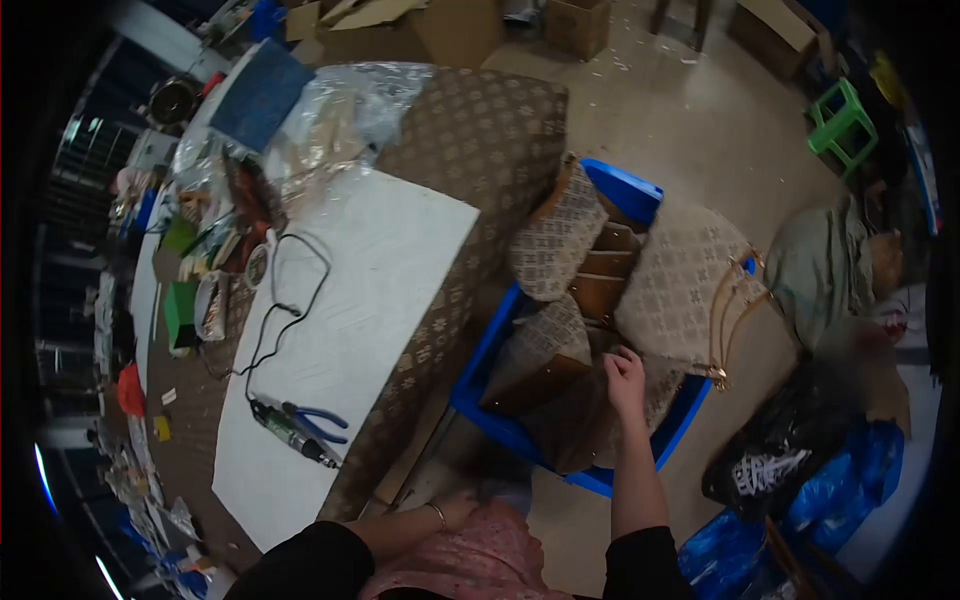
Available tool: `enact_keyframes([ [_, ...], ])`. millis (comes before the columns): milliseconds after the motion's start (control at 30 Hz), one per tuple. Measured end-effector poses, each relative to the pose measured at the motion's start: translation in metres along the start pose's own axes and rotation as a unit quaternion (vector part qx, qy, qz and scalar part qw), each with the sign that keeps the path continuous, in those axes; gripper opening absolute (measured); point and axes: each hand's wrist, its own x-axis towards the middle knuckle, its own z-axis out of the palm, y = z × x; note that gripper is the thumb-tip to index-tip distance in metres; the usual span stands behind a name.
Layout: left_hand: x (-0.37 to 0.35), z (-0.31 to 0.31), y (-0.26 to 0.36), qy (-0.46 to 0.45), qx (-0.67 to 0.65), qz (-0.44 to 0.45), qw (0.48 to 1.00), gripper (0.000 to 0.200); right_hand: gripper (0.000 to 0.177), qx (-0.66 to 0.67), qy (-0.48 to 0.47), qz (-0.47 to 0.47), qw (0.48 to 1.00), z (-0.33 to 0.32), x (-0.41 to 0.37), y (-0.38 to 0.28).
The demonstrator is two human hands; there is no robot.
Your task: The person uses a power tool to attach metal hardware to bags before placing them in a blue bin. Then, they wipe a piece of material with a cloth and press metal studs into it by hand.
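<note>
A blue crate on the floor holds several patterned beige and brown bag pieces. My right hand reaches over the crate with its fingers curled together at the brown pieces; what they hold, if anything, is too small to tell. A large patterned bag with tan straps lies across the crate's right side. My left hand rests low by the pink floral cloth at my lap, its fingers hidden.
To the left a table bears a white board with a corded green tool and blue-handled pliers. Cardboard boxes and a green stool stand farther back. Black and blue plastic bags lie at the right.
</note>
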Motion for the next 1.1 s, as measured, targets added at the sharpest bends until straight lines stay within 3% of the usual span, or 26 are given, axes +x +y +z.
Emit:
enact_keyframes([
  [67,-0.012,0.037,-0.011,-0.012,-0.004,-0.017,1.0,0.031,0.017,0.054,-0.012,-0.032,0.998,0.005,0.003,-0.002],
  [133,-0.025,0.05,-0.016,-0.024,-0.012,-0.032,0.999,0.03,0.015,0.164,0.001,0.046,0.985,0.007,-0.007,-0.021],
  [200,-0.033,0.056,-0.007,-0.056,-0.041,-0.025,0.997,0.03,0.015,0.199,-0.004,0.028,0.98,0.009,-0.026,-0.038],
  [300,-0.045,0.078,-0.003,0.024,-0.064,-0.009,0.998,0.034,0.015,0.19,-0.095,-0.008,0.977,0.022,-0.064,-0.046],
  [400,-0.086,0.076,0.016,0.073,-0.149,-0.023,0.986,0.037,0.017,0.159,-0.194,0.014,0.968,0.046,-0.121,-0.062],
  [500,-0.099,0.125,0.016,0.158,-0.283,-0.008,0.946,0.033,0.018,0.053,-0.28,-0.029,0.958,0.064,-0.189,-0.104],
  [567,-0.11,0.164,0.012,0.197,-0.337,-0.006,0.921,0.035,0.018,0.007,-0.431,-0.133,0.893,0.076,-0.229,-0.127],
  [633,-0.127,0.21,0.011,0.233,-0.379,0.004,0.895,0.037,0.019,-0.011,-0.5,-0.218,0.838,0.084,-0.276,-0.16],
  [667,-0.141,0.233,0.011,0.24,-0.395,-0.042,0.886,0.038,0.019,-0.016,-0.54,-0.28,0.793,0.091,-0.301,-0.18],
  [733,-0.159,0.295,0.011,0.266,-0.43,-0.093,0.858,0.039,0.02,-0.028,-0.586,-0.288,0.757,0.102,-0.358,-0.219],
  [800,-0.181,0.376,0.018,0.354,-0.563,-0.04,0.745,0.042,0.021,-0.037,-0.62,-0.283,0.731,0.118,-0.435,-0.243],
  [867,-0.197,0.472,0.051,0.481,-0.61,-0.185,0.601,0.041,0.025,-0.061,-0.638,-0.331,0.692,0.134,-0.518,-0.266],
  [933,-0.179,0.58,0.095,0.499,-0.771,-0.219,0.33,0.041,0.027,-0.055,-0.704,-0.29,0.646,0.14,-0.62,-0.282],
  [967,-0.195,0.635,0.13,0.485,-0.734,-0.281,0.384,0.041,0.028,-0.048,-0.736,-0.335,0.587,0.157,-0.662,-0.265],
  [1000,-0.233,0.652,0.182,0.467,-0.792,-0.335,0.207,0.039,0.028,-0.038,-0.762,-0.376,0.526,0.171,-0.707,-0.25],
  [1033,-0.209,0.709,0.222,0.518,-0.767,-0.352,0.144,0.039,0.03,-0.068,-0.789,-0.417,0.446,0.158,-0.765,-0.258],
  [1067,-0.234,0.715,0.266,0.442,-0.8,-0.405,0.04,0.041,0.031,-0.06,-0.792,-0.491,0.357,0.143,-0.815,-0.266],
  [1100,-0.224,0.742,0.305,0.344,-0.836,-0.426,0.002,0.038,0.03,-0.036,-0.799,-0.523,0.295,0.138,-0.857,-0.261],
])
